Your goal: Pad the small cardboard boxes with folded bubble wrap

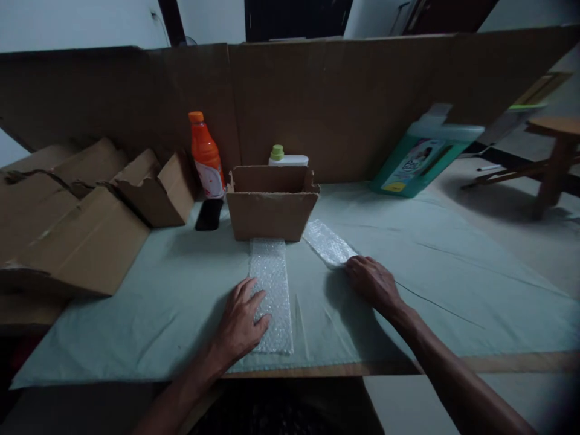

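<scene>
My left hand (238,321) lies flat, fingers spread, on the left edge of a long strip of bubble wrap (272,290) that runs toward me from a small open cardboard box (270,211). My right hand (371,281) rests palm down with its fingertips on the near end of a second bubble wrap strip (327,241), which lies slanted to the right of the box. Both strips lie on a pale green cloth (430,266) that covers the table.
An orange bottle (206,156) and a dark object (209,214) stand left of the box; a white bottle with a green cap (285,157) is behind it. Flattened cartons (77,223) fill the left. A teal package (421,160) leans on the cardboard wall (344,103).
</scene>
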